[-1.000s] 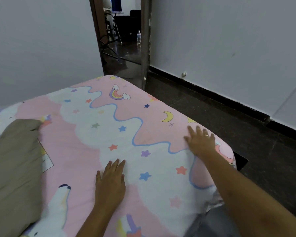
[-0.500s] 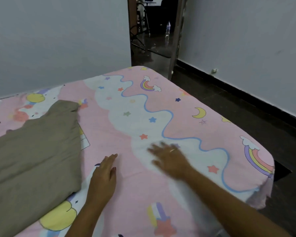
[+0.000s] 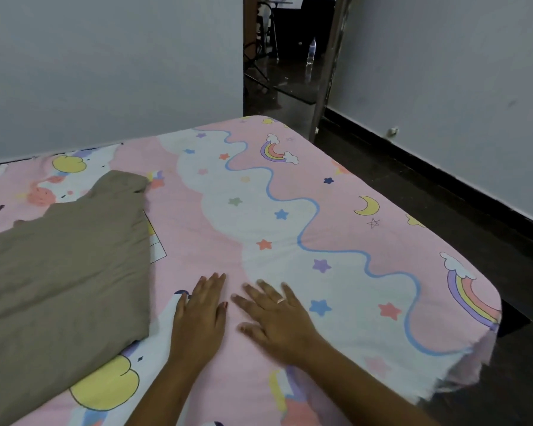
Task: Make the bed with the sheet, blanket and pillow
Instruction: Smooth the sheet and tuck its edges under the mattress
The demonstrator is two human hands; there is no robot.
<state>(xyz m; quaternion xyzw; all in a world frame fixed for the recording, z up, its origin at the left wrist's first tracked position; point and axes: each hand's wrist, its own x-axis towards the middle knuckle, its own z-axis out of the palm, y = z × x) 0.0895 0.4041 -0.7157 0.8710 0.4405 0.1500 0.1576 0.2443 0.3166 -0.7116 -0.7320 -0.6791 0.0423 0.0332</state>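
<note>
Pink patterned sheet spread smooth across centre. At 6 o'clock left hand and right hand lie flat on it, just beside each other — grip slack on both, fingers straight, nothing held. Khaki blanket — folded, it seems — on sheet at 9 o'clock.

You get one view only, from the camera on your head. It looks forward and down along the bed, sitting close above your left hand and right hand at the near edge, and faces the far wall and doorway beyond.
</note>
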